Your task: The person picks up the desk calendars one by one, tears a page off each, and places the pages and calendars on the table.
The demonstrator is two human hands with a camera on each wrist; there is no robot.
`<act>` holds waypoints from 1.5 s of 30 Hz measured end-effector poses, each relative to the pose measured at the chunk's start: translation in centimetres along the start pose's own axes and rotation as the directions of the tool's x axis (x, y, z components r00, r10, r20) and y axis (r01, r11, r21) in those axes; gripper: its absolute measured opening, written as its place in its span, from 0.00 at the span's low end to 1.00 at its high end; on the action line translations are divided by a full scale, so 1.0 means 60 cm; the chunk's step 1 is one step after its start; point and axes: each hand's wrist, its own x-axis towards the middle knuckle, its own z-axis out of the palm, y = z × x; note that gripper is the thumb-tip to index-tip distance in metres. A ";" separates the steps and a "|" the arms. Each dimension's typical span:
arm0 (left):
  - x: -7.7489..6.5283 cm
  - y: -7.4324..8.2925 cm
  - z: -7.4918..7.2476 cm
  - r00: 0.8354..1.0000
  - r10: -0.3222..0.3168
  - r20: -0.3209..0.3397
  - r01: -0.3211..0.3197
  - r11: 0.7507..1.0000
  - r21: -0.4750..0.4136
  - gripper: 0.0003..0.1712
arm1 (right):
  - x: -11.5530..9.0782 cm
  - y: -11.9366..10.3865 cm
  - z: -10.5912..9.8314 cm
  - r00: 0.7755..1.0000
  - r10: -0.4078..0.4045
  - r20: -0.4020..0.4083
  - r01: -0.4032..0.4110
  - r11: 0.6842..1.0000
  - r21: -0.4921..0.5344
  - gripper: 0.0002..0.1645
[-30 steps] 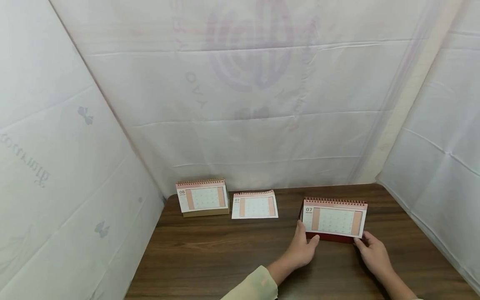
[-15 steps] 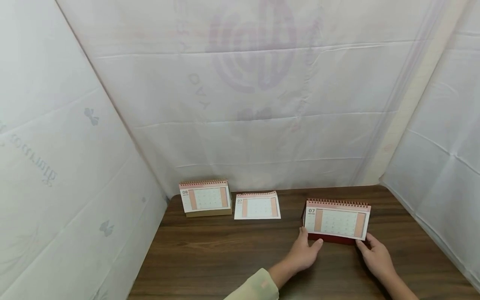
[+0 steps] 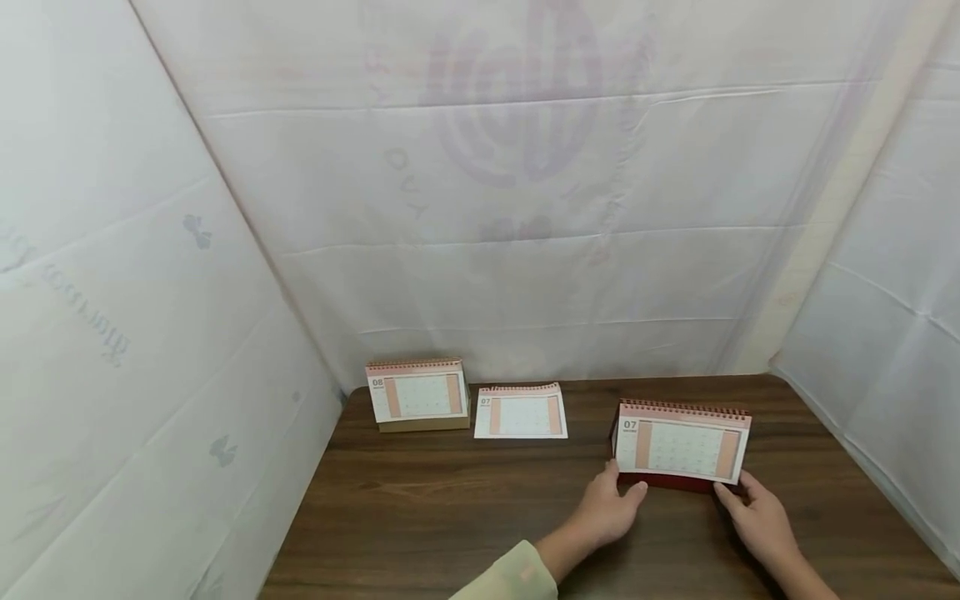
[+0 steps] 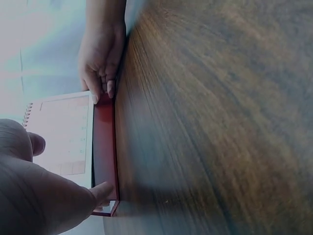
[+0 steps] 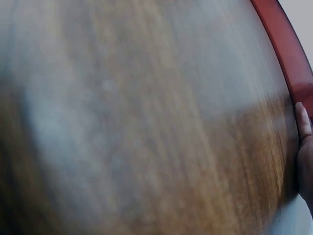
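Observation:
In the head view a desk calendar (image 3: 684, 444) with a red base stands on the right of the table, its page marked 07. My left hand (image 3: 606, 507) holds its lower left corner, fingers at the side and thumb in front. In the left wrist view a fingertip (image 4: 102, 191) meets the end of the red base (image 4: 103, 137). My right hand (image 3: 765, 521) pinches the lower right corner, its thumb at the front of the page. The right wrist view catches only part of a hand (image 5: 305, 147) at the red base (image 5: 288, 44).
Another desk calendar (image 3: 418, 396) with a tan base and a page marked 08 stands at the back left. Beside it lies a loose calendar sheet (image 3: 521, 414) marked 07. White cloth walls (image 3: 510, 283) enclose the wooden table (image 3: 420, 500) at the back and sides.
The head view has shifted slightly, so everything sits a little further right. Both hands stay at the red-based calendar; my left hand has slid slightly down its side.

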 end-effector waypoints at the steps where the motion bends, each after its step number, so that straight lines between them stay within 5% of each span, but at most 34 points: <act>1: 0.000 0.000 0.001 1.000 -0.003 -0.001 0.003 1.000 0.003 0.44 | 0.001 0.001 -0.001 1.000 -0.001 -0.002 0.001 1.000 -0.002 0.37; 14: -0.005 0.006 0.008 0.997 -0.004 -0.082 0.003 1.000 -0.012 0.42 | 0.006 -0.002 -0.006 1.000 -0.003 -0.009 0.003 1.000 -0.009 0.34; 36: -0.004 0.011 0.028 0.991 -0.096 -0.095 0.091 0.994 -0.056 0.46 | 0.010 0.008 -0.012 0.995 0.024 0.094 -0.029 0.998 0.051 0.43; 45: -0.006 0.010 0.030 0.990 -0.094 -0.100 0.088 0.994 -0.064 0.44 | 0.007 0.014 -0.011 0.998 -0.021 0.059 0.018 0.999 0.048 0.38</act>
